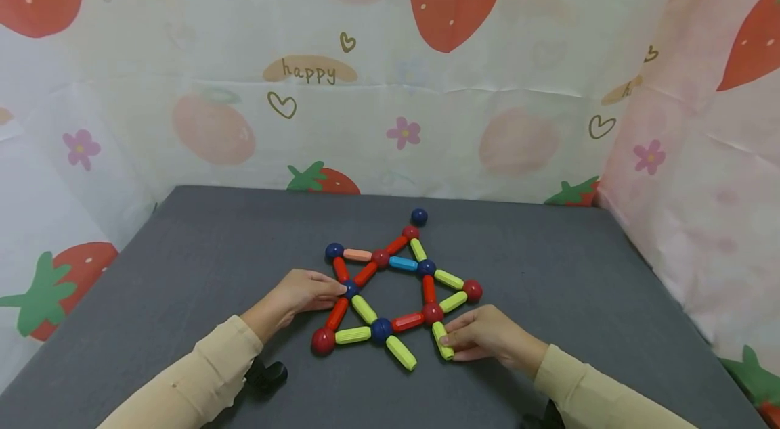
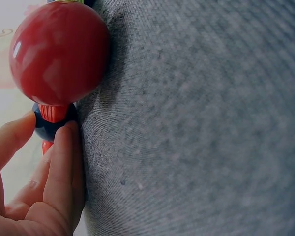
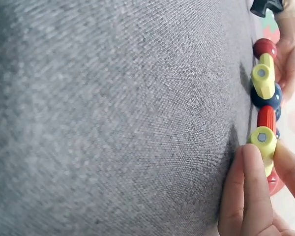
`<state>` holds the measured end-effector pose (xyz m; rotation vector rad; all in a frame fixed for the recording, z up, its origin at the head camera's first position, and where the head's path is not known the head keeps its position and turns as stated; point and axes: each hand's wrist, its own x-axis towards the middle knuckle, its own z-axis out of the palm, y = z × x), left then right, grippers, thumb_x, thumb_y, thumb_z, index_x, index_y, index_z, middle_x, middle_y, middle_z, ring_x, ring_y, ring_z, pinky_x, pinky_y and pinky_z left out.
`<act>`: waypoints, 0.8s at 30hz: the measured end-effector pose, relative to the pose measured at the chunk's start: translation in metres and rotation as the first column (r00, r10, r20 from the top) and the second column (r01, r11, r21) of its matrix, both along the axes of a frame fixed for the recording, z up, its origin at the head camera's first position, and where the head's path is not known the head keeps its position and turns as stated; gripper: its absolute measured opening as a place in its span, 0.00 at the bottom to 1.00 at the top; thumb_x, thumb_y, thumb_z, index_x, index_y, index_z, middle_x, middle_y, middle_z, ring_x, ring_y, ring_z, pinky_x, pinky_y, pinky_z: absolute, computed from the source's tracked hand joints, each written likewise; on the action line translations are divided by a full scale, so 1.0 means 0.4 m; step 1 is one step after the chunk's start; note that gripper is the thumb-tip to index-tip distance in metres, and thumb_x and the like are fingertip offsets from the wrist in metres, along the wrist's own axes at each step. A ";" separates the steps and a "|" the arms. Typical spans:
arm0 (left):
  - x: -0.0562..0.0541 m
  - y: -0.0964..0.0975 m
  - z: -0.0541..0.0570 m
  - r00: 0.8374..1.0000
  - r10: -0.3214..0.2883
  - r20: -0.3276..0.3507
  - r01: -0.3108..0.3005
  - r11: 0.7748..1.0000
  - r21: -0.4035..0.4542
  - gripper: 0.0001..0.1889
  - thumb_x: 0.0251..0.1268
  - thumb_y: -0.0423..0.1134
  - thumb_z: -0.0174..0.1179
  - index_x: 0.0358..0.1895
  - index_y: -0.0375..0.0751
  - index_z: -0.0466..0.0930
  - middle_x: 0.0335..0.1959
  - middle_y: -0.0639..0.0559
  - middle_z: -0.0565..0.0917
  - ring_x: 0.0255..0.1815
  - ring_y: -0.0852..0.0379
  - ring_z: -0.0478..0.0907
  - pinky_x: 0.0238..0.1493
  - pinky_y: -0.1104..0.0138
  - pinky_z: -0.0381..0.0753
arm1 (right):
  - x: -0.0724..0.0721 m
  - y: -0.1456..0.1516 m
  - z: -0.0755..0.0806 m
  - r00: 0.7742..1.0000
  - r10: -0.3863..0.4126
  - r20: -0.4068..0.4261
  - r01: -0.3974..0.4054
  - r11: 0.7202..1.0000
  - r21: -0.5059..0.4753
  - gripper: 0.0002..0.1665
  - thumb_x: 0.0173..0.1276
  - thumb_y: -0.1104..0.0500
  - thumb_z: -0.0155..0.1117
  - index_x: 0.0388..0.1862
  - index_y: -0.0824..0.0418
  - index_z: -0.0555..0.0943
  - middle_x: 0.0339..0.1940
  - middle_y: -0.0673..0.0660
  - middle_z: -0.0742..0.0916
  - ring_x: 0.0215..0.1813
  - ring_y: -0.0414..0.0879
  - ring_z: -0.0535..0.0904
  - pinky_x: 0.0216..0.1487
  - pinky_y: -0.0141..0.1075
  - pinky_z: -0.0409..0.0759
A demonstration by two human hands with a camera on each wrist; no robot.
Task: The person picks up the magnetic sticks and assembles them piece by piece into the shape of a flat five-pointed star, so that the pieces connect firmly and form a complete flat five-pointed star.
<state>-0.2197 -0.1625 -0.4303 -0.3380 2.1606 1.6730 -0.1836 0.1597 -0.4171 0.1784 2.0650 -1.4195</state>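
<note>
A star-like frame of magnetic sticks and balls lies on the grey table. My left hand (image 1: 311, 295) pinches a blue ball (image 1: 350, 289) on its left side between thumb and fingers. Near this hand stands a red ball (image 2: 59, 53), large in the left wrist view. My right hand (image 1: 490, 335) pinches a yellow-green stick (image 1: 440, 335) whose far end meets a red ball (image 1: 432, 312). Another yellow-green stick (image 1: 402, 353) juts forward from a blue ball (image 1: 382, 330). The front ends of these two sticks stand apart, and grey tips (image 3: 261, 137) show in the right wrist view.
At the back, a separate blue ball (image 1: 419, 216) lies close behind the frame's rear red ball (image 1: 411, 233). A red ball (image 1: 472, 291) forms the right point. A strawberry-print cloth (image 1: 378, 124) hangs behind the grey table (image 1: 244, 226) and along its sides.
</note>
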 end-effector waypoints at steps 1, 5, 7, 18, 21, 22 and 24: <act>0.000 0.000 0.001 1.000 0.000 0.001 0.000 1.000 0.000 0.18 0.61 0.38 0.70 0.50 0.29 0.83 0.41 0.48 0.89 0.41 0.59 0.86 0.49 0.64 0.87 | 0.000 0.000 0.000 1.000 -0.002 0.006 0.002 1.000 -0.010 0.18 0.61 0.65 0.73 0.49 0.71 0.85 0.31 0.52 0.88 0.30 0.38 0.84 0.39 0.35 0.88; 0.000 0.000 0.003 1.000 0.000 0.006 0.000 1.000 0.008 0.18 0.60 0.38 0.71 0.50 0.29 0.84 0.42 0.47 0.89 0.41 0.59 0.87 0.50 0.63 0.87 | 0.002 -0.001 0.000 1.000 -0.001 0.031 0.003 0.999 -0.054 0.17 0.63 0.65 0.71 0.50 0.71 0.84 0.32 0.51 0.88 0.31 0.38 0.84 0.40 0.35 0.88; -0.001 -0.001 0.005 1.000 -0.009 0.006 0.009 1.000 0.017 0.19 0.60 0.39 0.71 0.49 0.29 0.84 0.41 0.47 0.89 0.41 0.59 0.87 0.50 0.63 0.87 | 0.003 -0.002 0.000 0.999 0.000 0.035 0.002 0.998 -0.068 0.17 0.64 0.65 0.70 0.50 0.71 0.84 0.32 0.51 0.89 0.32 0.37 0.85 0.41 0.35 0.88; 0.000 -0.006 0.008 1.000 0.002 0.010 -0.002 1.000 0.007 0.19 0.60 0.39 0.71 0.50 0.29 0.84 0.42 0.47 0.89 0.40 0.59 0.86 0.50 0.63 0.87 | 0.002 -0.011 -0.005 1.000 0.000 0.005 0.000 0.999 -0.047 0.18 0.63 0.62 0.72 0.49 0.70 0.84 0.32 0.52 0.89 0.32 0.38 0.85 0.42 0.37 0.88; 0.005 -0.003 0.008 1.000 0.003 0.000 -0.003 1.000 -0.003 0.19 0.61 0.39 0.70 0.50 0.29 0.83 0.43 0.46 0.89 0.41 0.59 0.86 0.50 0.63 0.87 | -0.008 0.007 -0.004 0.997 -0.036 -0.067 0.038 0.998 0.042 0.18 0.61 0.57 0.75 0.44 0.68 0.86 0.31 0.53 0.89 0.30 0.40 0.85 0.39 0.37 0.89; 0.007 -0.002 0.008 1.000 0.000 -0.003 0.000 1.000 -0.006 0.19 0.61 0.39 0.70 0.51 0.29 0.83 0.44 0.45 0.89 0.41 0.58 0.86 0.50 0.63 0.87 | -0.014 0.017 -0.003 0.994 -0.062 -0.094 0.068 0.995 0.067 0.19 0.60 0.55 0.76 0.43 0.67 0.86 0.31 0.54 0.89 0.30 0.41 0.85 0.38 0.38 0.89; 0.011 -0.001 0.008 1.000 0.000 -0.005 0.000 1.000 -0.010 0.20 0.61 0.40 0.70 0.51 0.29 0.83 0.45 0.45 0.89 0.43 0.57 0.87 0.50 0.62 0.87 | -0.031 0.040 0.000 0.980 -0.127 -0.153 0.142 0.985 0.094 0.21 0.61 0.54 0.76 0.44 0.69 0.84 0.34 0.57 0.89 0.31 0.42 0.85 0.37 0.39 0.89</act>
